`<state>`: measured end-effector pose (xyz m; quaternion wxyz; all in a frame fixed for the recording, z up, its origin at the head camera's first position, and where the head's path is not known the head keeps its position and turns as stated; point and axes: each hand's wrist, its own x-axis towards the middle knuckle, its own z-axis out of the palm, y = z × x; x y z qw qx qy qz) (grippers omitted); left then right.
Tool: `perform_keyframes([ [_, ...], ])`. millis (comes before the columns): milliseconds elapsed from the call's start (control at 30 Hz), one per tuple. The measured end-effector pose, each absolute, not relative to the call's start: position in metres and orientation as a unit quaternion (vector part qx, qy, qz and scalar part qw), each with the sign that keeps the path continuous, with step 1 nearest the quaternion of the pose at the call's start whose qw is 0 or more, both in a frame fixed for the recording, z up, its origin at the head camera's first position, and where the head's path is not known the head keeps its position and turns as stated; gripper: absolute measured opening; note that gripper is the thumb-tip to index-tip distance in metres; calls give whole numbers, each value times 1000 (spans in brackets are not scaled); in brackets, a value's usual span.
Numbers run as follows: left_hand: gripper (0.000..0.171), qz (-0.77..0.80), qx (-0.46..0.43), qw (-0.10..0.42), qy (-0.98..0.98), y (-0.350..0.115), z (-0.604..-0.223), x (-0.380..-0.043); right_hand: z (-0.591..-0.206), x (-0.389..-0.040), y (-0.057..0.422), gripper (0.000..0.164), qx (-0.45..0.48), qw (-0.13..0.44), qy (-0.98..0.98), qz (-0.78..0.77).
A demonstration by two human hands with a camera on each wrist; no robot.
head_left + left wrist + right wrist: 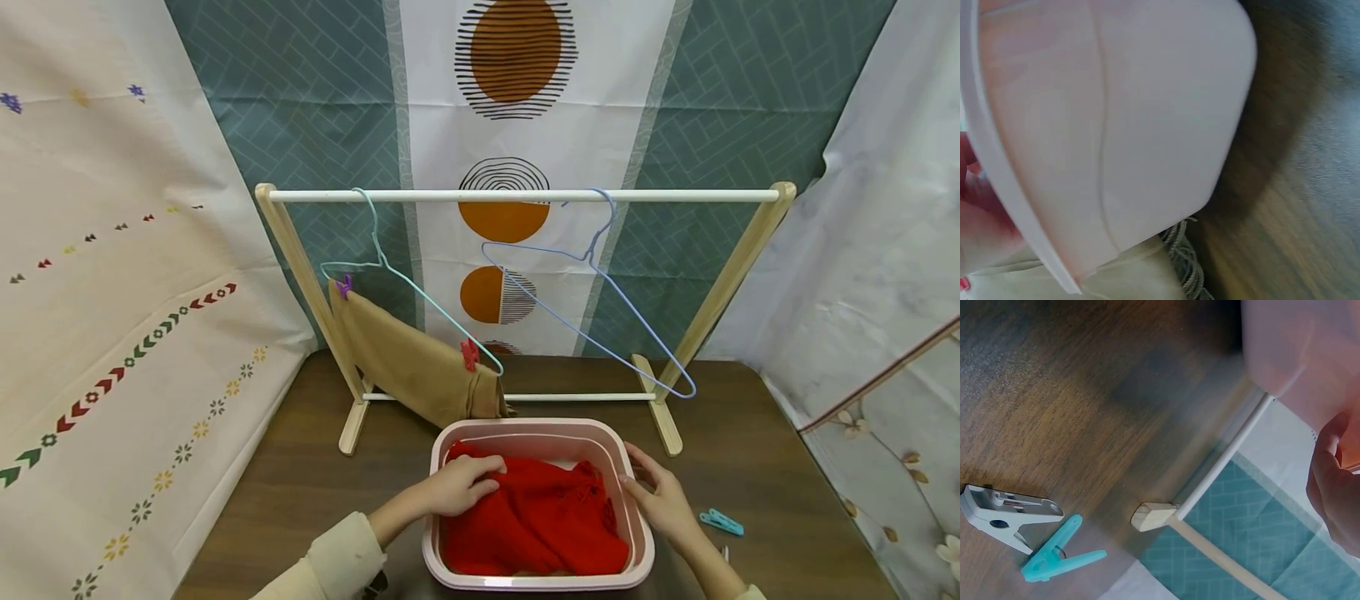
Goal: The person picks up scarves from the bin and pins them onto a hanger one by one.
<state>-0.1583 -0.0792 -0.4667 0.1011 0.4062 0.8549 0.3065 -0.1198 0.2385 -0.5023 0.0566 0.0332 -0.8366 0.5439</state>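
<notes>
A pink plastic basin stands on the table, and a red fringed cloth lies rumpled inside it. Over the basin's left rim reaches my left hand, its loosely extended fingers at the cloth; in the left wrist view the basin wall hides most of this hand. My right hand grips the right rim, thumb on the inner side and fingers outside. Behind the basin, a tan cloth hangs from a mint hanger, held by a purple clothespin and a red clothespin.
A wooden-ended rack with a white rail stands at the back. From it also hangs a blue hanger with nothing on it. To the right lie a turquoise clothespin and a grey clothespin. Patterned fabric surrounds the table.
</notes>
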Motion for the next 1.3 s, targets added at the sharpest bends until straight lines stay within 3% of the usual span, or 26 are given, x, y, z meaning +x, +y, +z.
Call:
perform_keyframes([
  [367,10,405,410,11,817,-77,-431,-168,-508,-122,239,44,45,83,-846,525],
  [1000,12,607,314,61,728,-57,-357,-178,-504,-120,239,43,28,73,-854,514],
  [1300,13,744,211,100,626,-51,-319,-177,-505,-120,240,42,33,77,-855,511],
])
